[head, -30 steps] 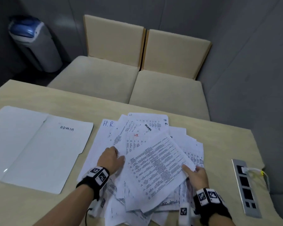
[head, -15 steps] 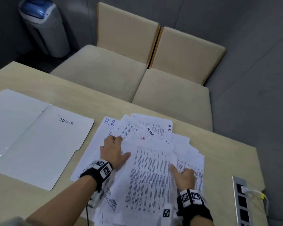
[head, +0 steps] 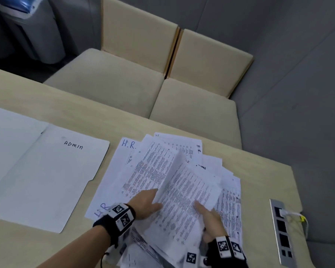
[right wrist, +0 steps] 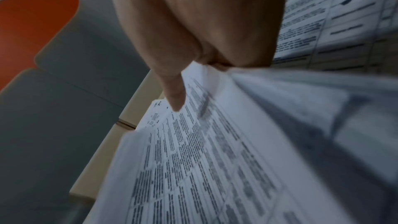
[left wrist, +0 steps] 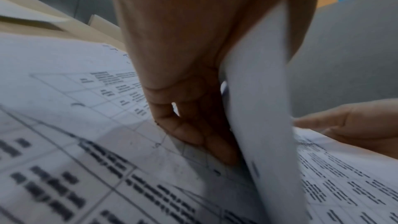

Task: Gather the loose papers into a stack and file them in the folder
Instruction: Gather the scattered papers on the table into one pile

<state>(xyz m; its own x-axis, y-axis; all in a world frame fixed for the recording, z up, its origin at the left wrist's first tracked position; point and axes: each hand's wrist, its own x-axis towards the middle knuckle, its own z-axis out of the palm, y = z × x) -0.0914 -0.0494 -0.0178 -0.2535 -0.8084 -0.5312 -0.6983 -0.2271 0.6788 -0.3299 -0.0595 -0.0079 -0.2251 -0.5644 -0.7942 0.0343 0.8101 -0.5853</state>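
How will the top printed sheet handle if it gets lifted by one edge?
Probably floppy: the top sheet already bows upward at its left edge, beside the left hand. Likely light and slippery: the loose papers beneath lie fanned and uneven.

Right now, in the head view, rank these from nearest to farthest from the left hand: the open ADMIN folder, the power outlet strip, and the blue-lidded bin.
From the left hand, on the papers:
1. ADMIN folder, lying open just to its left.
2. Power outlet strip, set into the table's right edge, past the right hand.
3. Blue-lidded bin, on the floor beyond the table's far left corner.
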